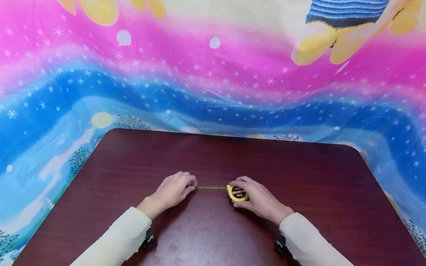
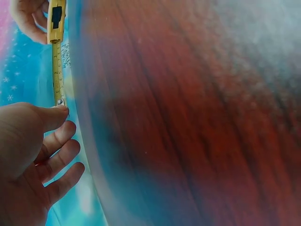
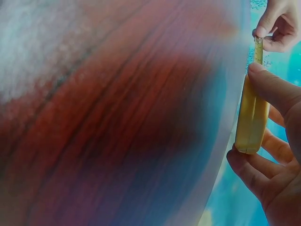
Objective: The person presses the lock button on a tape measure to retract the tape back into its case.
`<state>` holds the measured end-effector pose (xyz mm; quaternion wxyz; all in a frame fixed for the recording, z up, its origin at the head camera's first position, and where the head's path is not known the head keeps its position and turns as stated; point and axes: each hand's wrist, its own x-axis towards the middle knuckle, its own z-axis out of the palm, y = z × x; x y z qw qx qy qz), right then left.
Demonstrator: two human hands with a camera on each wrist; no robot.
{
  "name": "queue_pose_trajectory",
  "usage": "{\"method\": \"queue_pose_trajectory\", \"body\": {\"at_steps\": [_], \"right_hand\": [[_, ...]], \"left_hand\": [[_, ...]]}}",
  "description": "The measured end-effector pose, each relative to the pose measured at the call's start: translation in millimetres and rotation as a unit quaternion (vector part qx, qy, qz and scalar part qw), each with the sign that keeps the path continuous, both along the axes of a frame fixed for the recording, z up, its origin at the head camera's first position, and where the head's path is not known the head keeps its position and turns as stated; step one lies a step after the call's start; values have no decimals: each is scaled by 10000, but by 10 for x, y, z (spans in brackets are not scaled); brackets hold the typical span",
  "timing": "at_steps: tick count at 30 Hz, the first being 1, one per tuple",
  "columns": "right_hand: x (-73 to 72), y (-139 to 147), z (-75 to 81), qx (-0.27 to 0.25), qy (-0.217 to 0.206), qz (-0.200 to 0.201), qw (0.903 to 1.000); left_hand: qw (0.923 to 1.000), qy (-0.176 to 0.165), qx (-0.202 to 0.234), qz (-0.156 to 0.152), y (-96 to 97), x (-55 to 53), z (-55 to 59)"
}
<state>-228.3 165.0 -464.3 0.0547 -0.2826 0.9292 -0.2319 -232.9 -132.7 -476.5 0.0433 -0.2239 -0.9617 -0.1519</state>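
Note:
A yellow tape measure (image 1: 238,194) with a black and red "2m" label is gripped by my right hand (image 1: 262,200), thumb and fingers around its case. From it a short length of yellow blade (image 1: 211,187) runs left to my left hand (image 1: 174,190). In the left wrist view, the thumb and forefinger pinch the metal end hook (image 2: 60,102), while the other fingers are loosely bent. The right wrist view has the case (image 3: 252,117) held edge-on between fingertips, with the left hand (image 3: 281,26) beyond it at the blade's end.
A dark red-brown wooden table (image 1: 190,239) with rounded far corners lies beneath both hands. Behind it and along its sides hangs a printed cloth (image 1: 205,73) in pink and blue with snowflakes. Dark wrist devices (image 1: 149,238) sit under the white sleeves (image 1: 111,246).

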Motion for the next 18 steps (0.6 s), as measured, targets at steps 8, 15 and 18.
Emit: {"method": "queue_pose_trajectory", "body": {"at_steps": [8, 15, 18], "right_hand": [[0, -6, 17, -5, 48, 67, 10000], [3, -31, 6, -30, 37, 113, 9999], [4, -39, 1, -50, 59, 127, 9999]], "left_hand": [[10000, -8, -21, -61, 55, -7, 12], [9999, -51, -25, -102, 116, -9, 11], [9999, -37, -25, -141, 136, -10, 18]]}}
